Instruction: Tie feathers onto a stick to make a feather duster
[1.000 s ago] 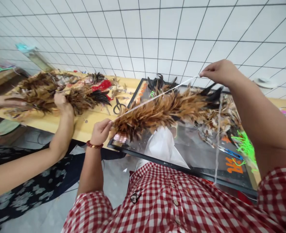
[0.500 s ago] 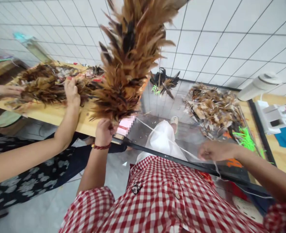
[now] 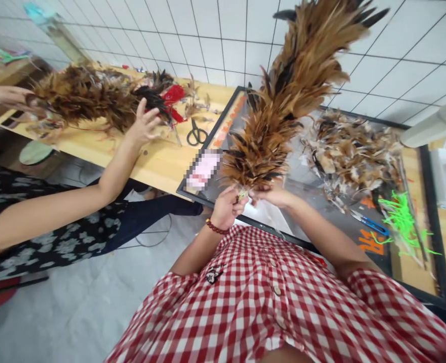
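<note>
A long feather duster (image 3: pixel 275 126) with brown and black feathers rises from my hands and leans to the right. Closed around its lower end is my left hand (image 3: pixel 228 207), with a red bead bracelet at the wrist. My right hand (image 3: pixel 270 196) is pinched at the same lower end, close against the left fingers. A short stretch of white string (image 3: pixel 278 232) shows below the right hand; the part between my fingers is hidden. The stick under the feathers is not visible.
Loose feathers (image 3: pixel 355 151) lie heaped on the glass tabletop at right, by blue-handled scissors (image 3: pixel 372 222) and green strings (image 3: pixel 398 217). Black scissors (image 3: pixel 197 133) rest on the wooden table. At left, a co-worker's hand (image 3: pixel 145 123) is beside another feather duster (image 3: pixel 90 98).
My right hand has come in from the far right, where it held the string out, to the duster's base. The duster and my left hand have shifted right. The co-worker's hand has lifted and opened.
</note>
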Motion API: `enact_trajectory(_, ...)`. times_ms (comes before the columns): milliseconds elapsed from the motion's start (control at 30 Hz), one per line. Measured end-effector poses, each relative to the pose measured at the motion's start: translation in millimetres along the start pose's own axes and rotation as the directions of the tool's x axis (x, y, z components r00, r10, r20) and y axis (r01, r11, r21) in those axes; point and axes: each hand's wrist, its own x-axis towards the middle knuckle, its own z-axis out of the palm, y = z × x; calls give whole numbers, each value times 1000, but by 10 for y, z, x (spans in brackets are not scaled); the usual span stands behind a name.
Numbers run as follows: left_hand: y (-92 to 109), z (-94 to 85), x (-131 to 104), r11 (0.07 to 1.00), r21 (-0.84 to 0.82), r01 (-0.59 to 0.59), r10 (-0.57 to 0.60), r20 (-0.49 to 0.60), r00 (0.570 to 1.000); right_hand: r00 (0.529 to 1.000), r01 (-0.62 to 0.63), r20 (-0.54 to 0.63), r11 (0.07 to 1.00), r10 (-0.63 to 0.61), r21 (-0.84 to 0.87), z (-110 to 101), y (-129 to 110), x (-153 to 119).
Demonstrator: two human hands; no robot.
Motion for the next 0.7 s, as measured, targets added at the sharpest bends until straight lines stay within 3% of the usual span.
enact_trajectory(67, -32, 52, 60, 998, -2, -67, 67, -100, 993, 984, -176, 46, 974, 171, 142, -23, 100, -191)
enact_trajectory(133, -117, 104, 144, 995, 4, -102, 101, -186, 977, 970, -233, -24, 957, 240, 171, -49, 169, -373)
enact_trajectory(200, -243, 143, 218, 995, 10, -98, 98, -216, 971, 967, -143, -214, 989, 135, -23, -65, 197, -495)
enact_trajectory(267, -376, 165, 262, 996, 20, -87, 89, -185, 979, 922, -55, -376, 928, -95, -368, -64, 194, -542)
enact_trajectory(333, -478, 164, 275, 994, 65, -85, 93, -135, 986, 880, -20, -388, 794, -274, -608, -54, 180, -523)
enact_trajectory(400, -527, 137, 265, 971, 216, -100, 118, -69, 991, 888, 21, -326, 736, -325, -677, -50, 177, -461)
enact_trajectory(467, -521, 91, 240, 843, 500, -200, 219, 20, 975, 906, 58, -267, 720, -329, -691, -60, 196, -390)
enact_trajectory(533, -481, 37, 217, 555, 753, -354, 399, 133, 907, 904, 52, -258, 687, -340, -724, -86, 233, -338)
enact_trajectory(600, -431, -10, 216, 279, 838, -468, 570, 248, 784, 903, 14, -274, 662, -330, -749, -121, 274, -321)
enact_trajectory(633, -408, -28, 230, 217, 830, -514, 622, 288, 728, 907, -2, -279, 658, -316, -753, -138, 292, -327)
enact_trajectory(700, -367, -51, 285, 252, 755, -605, 665, 319, 675, 913, -22, -281, 654, -295, -756, -169, 317, -360)
